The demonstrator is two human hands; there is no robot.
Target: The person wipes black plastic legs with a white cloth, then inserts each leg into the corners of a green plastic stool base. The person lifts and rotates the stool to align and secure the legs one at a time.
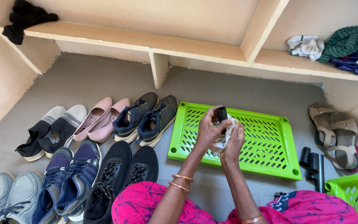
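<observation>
My left hand (207, 130) grips a short black plastic tube (221, 113) held upright. My right hand (233, 143) presses a crumpled pale cloth (225, 135) against the lower part of the tube. Both hands hover above a bright green perforated plastic shelf tray (266, 141) that lies flat on the grey floor. Bangles circle both wrists, and a pink patterned garment covers my lap at the bottom of the view.
Several pairs of shoes (146, 118) line the floor at left. More black tubes (313, 164) lie at right, beside beige sandals (336, 132) and a second green tray (355, 193). Beige built-in shelves hold a black cloth (23, 18) and folded clothes (344, 43).
</observation>
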